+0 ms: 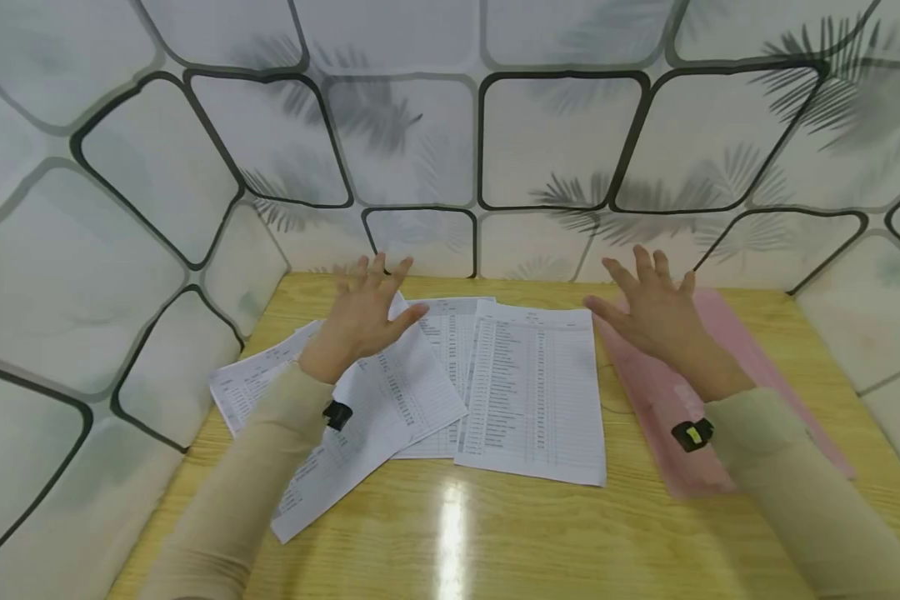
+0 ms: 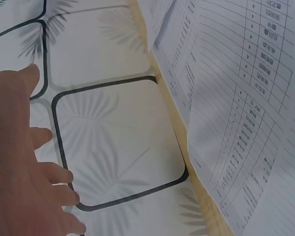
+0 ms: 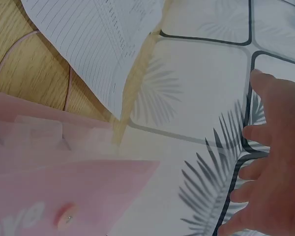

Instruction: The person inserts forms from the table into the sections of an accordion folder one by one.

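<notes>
Pink folder (image 1: 720, 400): translucent plastic, flat on the wooden table (image 1: 540, 542) at the right side, long axis running away from the person toward the back wall.
Printed sheets (image 1: 532, 392): several loose pages fanned out, overlapping, left of the folder; the rightmost sheet's edge lies just beside the folder.
Left hand (image 1: 363, 312): fingers spread and straight, holding nothing, hovering over the leftmost sheets near their far ends.
Right hand (image 1: 656, 312): fingers splayed, palm down, nothing in it, above the folder's far end.
Wrist views: each shows an open palm (image 2: 19, 167) (image 3: 275, 162) clear of paper and plastic, wall pattern behind.
Key relation: sheets sit below and between the hands; the left hand is nearer them, the right hand nearer the folder.
</notes>
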A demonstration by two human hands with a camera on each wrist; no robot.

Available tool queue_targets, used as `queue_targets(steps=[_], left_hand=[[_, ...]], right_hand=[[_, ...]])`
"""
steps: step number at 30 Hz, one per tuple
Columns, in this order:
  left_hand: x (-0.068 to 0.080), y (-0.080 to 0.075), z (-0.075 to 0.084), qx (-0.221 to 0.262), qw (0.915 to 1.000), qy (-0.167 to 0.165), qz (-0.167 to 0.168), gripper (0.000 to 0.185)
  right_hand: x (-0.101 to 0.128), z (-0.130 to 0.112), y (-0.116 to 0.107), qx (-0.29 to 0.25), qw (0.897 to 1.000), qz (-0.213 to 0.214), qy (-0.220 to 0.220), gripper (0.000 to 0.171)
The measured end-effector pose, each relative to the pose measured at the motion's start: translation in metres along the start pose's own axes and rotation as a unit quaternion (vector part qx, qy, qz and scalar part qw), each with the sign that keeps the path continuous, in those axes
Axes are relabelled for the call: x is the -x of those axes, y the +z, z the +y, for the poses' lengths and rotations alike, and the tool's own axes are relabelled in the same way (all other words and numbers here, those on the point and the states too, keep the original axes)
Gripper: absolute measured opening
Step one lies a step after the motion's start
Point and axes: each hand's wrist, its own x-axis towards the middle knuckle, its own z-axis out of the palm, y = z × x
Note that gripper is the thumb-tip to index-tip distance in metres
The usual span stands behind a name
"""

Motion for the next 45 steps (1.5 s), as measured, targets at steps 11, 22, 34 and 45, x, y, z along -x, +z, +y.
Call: queue_targets(steps=[11,22,34,45], left_hand=[[-0.006,0.022,0.018,0.256,0.9661,0.013,-0.029,0.082],[-0.014,0.060,0.031,0.411,0.9040,-0.089,-0.076,0.048],[-0.023,0.091,0.046,0.430,0.8816,-0.168,-0.096,0.042],[-0.028,0.108,0.056,0.427,0.8796,-0.187,-0.095,0.035]], right_hand=[[0.015,0.034,-0.008,-0.065,0.993,-0.093,-0.013,0.082],[0.029,0.049,0.011,-0.062,0.988,-0.138,-0.020,0.078],[0.044,0.053,0.025,-0.059,0.990,-0.126,-0.026,0.059],[0.052,0.055,0.035,-0.043,0.991,-0.120,-0.034,0.059]])
